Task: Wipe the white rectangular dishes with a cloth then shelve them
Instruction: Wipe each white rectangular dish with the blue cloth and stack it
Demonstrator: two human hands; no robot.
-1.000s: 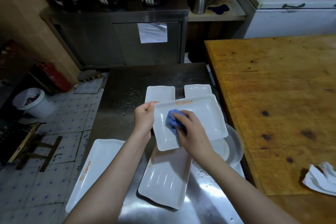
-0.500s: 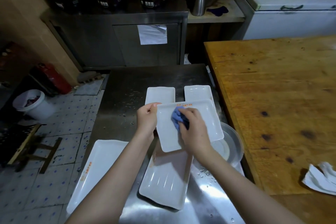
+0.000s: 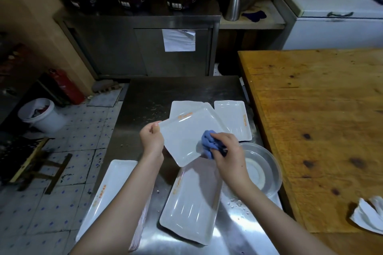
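My left hand (image 3: pixel 152 139) grips the left edge of a white rectangular dish (image 3: pixel 184 136), held tilted above the steel table (image 3: pixel 145 97). My right hand (image 3: pixel 228 151) holds a bunched blue cloth (image 3: pixel 208 143) against the dish's right edge. Below it lies a long ribbed white dish (image 3: pixel 190 203). A stack of long white dishes (image 3: pixel 112 196) hangs over the table's left edge. Two smaller white dishes lie behind: one (image 3: pixel 182 107) partly hidden by the held dish, the other (image 3: pixel 233 118) to its right.
A clear round bowl (image 3: pixel 263 167) with water sits right of my right hand. A wooden table (image 3: pixel 321 120) with a crumpled white cloth (image 3: pixel 369 215) adjoins on the right. Steel cabinet (image 3: pixel 124 47) with pots behind; white bucket (image 3: pixel 39 116) and stool (image 3: pixel 37 163) on the tiled floor.
The held dish has turned so its right end points away from me. My right hand with the cloth has slid from the dish's middle to its right edge.
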